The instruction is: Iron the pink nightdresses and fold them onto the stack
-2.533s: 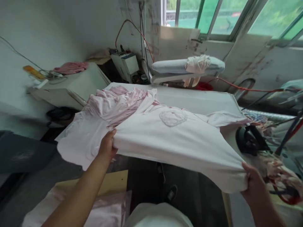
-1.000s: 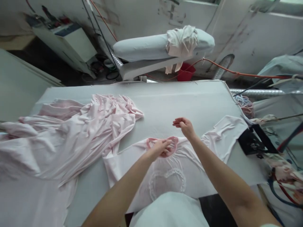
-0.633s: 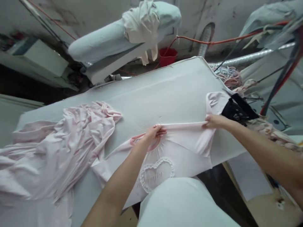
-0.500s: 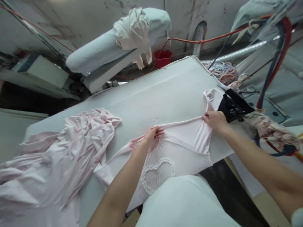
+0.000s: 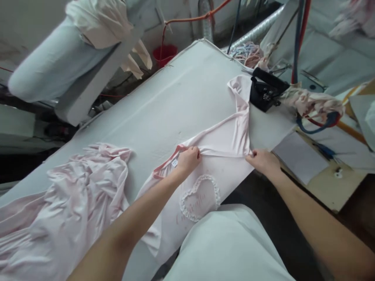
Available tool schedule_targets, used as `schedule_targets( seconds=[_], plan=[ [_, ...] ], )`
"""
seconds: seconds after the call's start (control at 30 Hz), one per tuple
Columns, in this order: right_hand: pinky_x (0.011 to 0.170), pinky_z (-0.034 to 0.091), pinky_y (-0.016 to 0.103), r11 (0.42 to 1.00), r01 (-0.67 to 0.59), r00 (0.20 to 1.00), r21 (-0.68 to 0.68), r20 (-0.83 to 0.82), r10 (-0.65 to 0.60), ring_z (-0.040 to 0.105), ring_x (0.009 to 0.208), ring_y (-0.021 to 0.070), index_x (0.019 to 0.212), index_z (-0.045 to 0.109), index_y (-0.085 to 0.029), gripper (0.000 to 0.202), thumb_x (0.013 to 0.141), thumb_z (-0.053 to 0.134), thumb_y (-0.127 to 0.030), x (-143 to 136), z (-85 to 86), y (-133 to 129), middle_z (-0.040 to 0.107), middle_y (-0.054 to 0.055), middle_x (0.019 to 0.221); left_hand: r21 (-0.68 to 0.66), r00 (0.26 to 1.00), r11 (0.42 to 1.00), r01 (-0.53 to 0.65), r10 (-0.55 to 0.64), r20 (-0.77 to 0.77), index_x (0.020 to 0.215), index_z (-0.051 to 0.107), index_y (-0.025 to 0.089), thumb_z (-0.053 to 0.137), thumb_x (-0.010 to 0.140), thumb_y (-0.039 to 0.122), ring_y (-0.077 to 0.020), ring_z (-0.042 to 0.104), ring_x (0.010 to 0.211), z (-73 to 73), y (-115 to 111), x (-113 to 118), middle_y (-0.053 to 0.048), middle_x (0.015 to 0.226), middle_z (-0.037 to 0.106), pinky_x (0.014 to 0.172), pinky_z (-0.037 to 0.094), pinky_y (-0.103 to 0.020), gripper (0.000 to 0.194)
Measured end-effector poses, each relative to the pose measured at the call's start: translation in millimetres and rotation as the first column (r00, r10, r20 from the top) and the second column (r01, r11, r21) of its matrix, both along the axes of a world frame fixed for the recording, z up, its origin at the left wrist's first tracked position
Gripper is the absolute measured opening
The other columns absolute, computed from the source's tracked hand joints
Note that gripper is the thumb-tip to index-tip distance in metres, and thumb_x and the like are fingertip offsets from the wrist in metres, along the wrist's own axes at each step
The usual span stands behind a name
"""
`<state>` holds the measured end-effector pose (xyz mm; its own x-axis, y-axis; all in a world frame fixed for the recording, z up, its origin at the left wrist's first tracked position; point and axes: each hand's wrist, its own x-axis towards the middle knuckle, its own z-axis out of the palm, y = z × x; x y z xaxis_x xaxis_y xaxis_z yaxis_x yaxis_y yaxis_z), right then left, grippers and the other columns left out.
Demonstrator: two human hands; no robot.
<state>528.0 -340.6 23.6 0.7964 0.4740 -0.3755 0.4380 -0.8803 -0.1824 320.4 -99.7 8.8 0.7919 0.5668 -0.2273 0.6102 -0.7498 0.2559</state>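
1. Left hand (image 5: 189,159) closed on the pink T-shirt (image 5: 225,134), right beside its darker pink collar (image 5: 165,166).
2. Right hand (image 5: 262,160) pinching the same fold at the near edge of the ironing table (image 5: 175,97).
3. T-shirt lying flat on the table, frilled heart patch (image 5: 200,197) facing up.
4. Crumpled pink garments (image 5: 67,199) heaped to the left; black iron (image 5: 265,90) touching the sleeve.

The middle and far stretch of the surface (image 5: 175,97) lay bare, open for a hand to pass. A heap of pink garments (image 5: 58,210) crowded its left end. A black iron (image 5: 265,91) sat at the right edge, hoses (image 5: 299,39) hanging above it. A padded arm board (image 5: 58,66) overhung the far left corner.
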Motion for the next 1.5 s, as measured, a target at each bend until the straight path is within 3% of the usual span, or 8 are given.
schedule_targets(
  seconds=[0.23,0.43,0.6,0.73,0.83,0.97,1.17,1.5],
  plan=[
    [0.096,0.047,0.046,0.887,0.072,0.923,0.456,0.306,-0.232,0.059,0.114,0.0330,0.120,0.061,-0.014,0.042,0.083,0.057,-0.033,-44.7,-4.8,-3.7,0.065,0.019,0.123,-0.139,0.898,0.945,-0.296,0.325,0.297,0.082,0.063,0.022,0.064,0.089,0.039,-0.0212,0.064,0.081,-10.2,4.9,-55.9,-0.005,0.082,0.068,0.073,0.044,-0.030,0.018],
    [0.116,0.033,0.047,0.806,-0.356,0.924,0.474,0.307,0.228,0.046,0.132,0.0308,0.134,0.055,-0.010,0.049,0.086,0.050,-0.022,-143.0,-28.4,69.8,0.058,0.019,0.136,-0.872,0.717,0.380,-0.307,0.696,0.051,0.080,0.056,0.021,0.078,0.077,0.035,-0.0111,0.052,0.048,-0.8,27.3,-39.9,0.004,0.057,0.056,0.048,0.039,-0.022,0.026],
    [0.117,0.025,0.060,0.910,-0.099,0.944,0.401,0.328,-0.041,0.035,0.139,0.0395,0.137,0.051,-0.001,0.059,0.083,0.054,-0.026,-101.2,-30.8,90.1,0.045,0.028,0.148,-0.977,0.500,0.102,-0.187,0.866,-0.006,0.083,0.056,0.018,0.073,0.081,0.024,-0.0089,0.065,0.060,2.1,43.5,-11.2,0.000,0.073,0.066,0.056,0.050,-0.018,0.018],
    [0.114,0.033,0.054,0.844,-0.239,0.937,0.480,0.343,0.071,0.043,0.133,0.0354,0.135,0.053,-0.005,0.053,0.086,0.050,-0.027,-103.0,-25.9,84.9,0.052,0.025,0.142,-0.939,0.566,0.227,-0.258,0.823,0.043,0.083,0.058,0.018,0.071,0.082,0.030,-0.0110,0.065,0.059,1.2,50.2,-16.6,-0.001,0.073,0.067,0.054,0.049,-0.020,0.018],
    [0.116,0.032,0.052,0.846,-0.285,0.934,0.451,0.330,0.139,0.043,0.135,0.0339,0.140,0.050,-0.007,0.058,0.086,0.050,-0.028,-121.8,-35.1,68.6,0.053,0.023,0.143,-0.779,0.753,0.530,-0.336,0.648,0.116,0.077,0.058,0.020,0.069,0.083,0.038,-0.0121,0.059,0.053,3.2,53.8,-24.0,-0.001,0.068,0.066,0.054,0.044,-0.023,0.022],
    [0.117,0.027,0.061,0.880,-0.010,0.886,0.476,0.411,-0.212,0.036,0.142,0.0386,0.138,0.053,-0.005,0.055,0.089,0.049,-0.030,-94.8,-39.6,53.3,0.046,0.025,0.149,-0.277,0.884,0.881,-0.383,0.437,0.168,0.072,0.056,0.022,0.066,0.085,0.048,-0.0176,0.060,0.066,6.8,44.6,-29.4,-0.002,0.073,0.066,0.061,0.036,-0.028,0.031],
    [0.115,0.035,0.047,0.750,-0.530,0.839,0.395,0.371,0.397,0.046,0.136,0.0279,0.132,0.060,-0.016,0.044,0.093,0.041,-0.024,15.6,-18.5,122.4,0.057,0.014,0.142,-0.115,0.817,0.851,-0.512,0.524,0.242,0.083,0.058,0.025,0.060,0.092,0.047,-0.0206,0.061,0.079,-1.4,16.5,-21.8,-0.002,0.087,0.070,0.065,0.031,-0.029,0.025],
    [0.063,0.028,0.033,0.741,-0.661,0.677,-0.120,0.329,0.658,0.061,0.078,0.0261,0.105,0.068,-0.019,0.050,0.100,0.041,-0.060,105.5,-3.7,150.0,0.071,0.013,0.088,-0.047,0.799,0.827,-0.560,0.554,0.235,0.089,0.064,0.025,0.062,0.094,0.044,-0.0211,0.062,0.087,-6.1,15.3,-16.7,-0.003,0.091,0.070,0.070,0.034,-0.029,0.020]
  ],
)
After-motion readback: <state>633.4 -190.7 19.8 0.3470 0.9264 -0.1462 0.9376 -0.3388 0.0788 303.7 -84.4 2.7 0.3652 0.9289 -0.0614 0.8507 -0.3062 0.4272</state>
